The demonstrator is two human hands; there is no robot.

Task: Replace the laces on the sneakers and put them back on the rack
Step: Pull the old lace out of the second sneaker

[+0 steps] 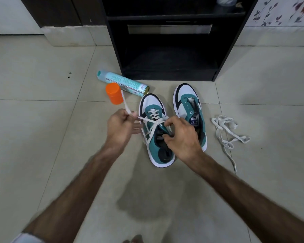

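Two teal, white and black sneakers stand side by side on the tiled floor, toes toward the black rack (167,55). The left sneaker (153,106) carries a white lace (152,128) threaded through most eyelets. My left hand (120,127) pinches one end of that lace, pulled out to the left with the tip sticking up. My right hand (180,135) pinches the lace at the upper eyelets beside the tongue. The right sneaker (188,106) has bare eyelets. A second loose white lace (226,132) lies in a tangle on the floor right of it.
A teal spray can (123,83) lies on its side left of the rack's foot, with an orange-capped bottle (114,93) just in front of it. The rack's bottom shelf is dark and open. A wall skirting runs behind on both sides.
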